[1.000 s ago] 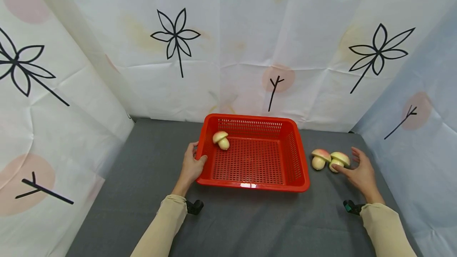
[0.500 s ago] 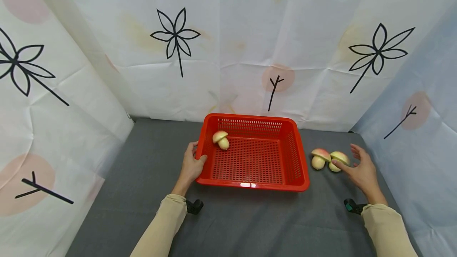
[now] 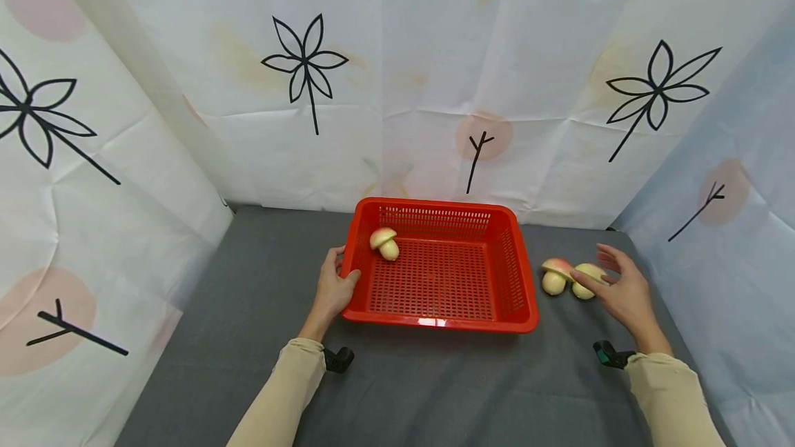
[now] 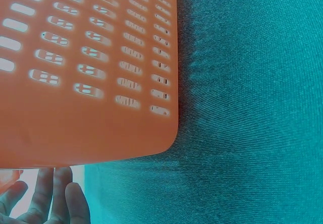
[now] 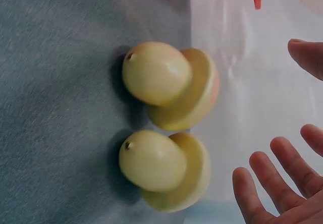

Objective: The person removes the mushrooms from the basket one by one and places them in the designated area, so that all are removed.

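Note:
My left hand (image 3: 334, 288) holds the left rim of a red plastic basket (image 3: 442, 326), thumb over the edge and fingers along the outside. Beyond the basket's wall (image 4: 75, 128), its fingers (image 4: 60, 193) show in the left wrist view. Inside, near the left wall, lies a toy mushroom (image 3: 388, 247). To the basket's right, two more toy mushrooms lie side by side: one with a pinkish cap (image 3: 558, 269) and a yellower one (image 3: 582, 290). Over the yellower mushroom reaches my right hand (image 3: 629, 295), fingers spread, partly covering its cap. Both mushrooms' stems face the right wrist camera.
A grey cloth (image 3: 410, 392) covers the table. White patterned sheets (image 3: 422, 74) stand behind it, with others at the left and right sides. Each wrist wears a small black camera mount, such as the right one (image 3: 611, 355).
My right hand has shifted slightly to the left and away from me, further over the yellower mushroom. The left hand, basket and mushrooms have stayed in place.

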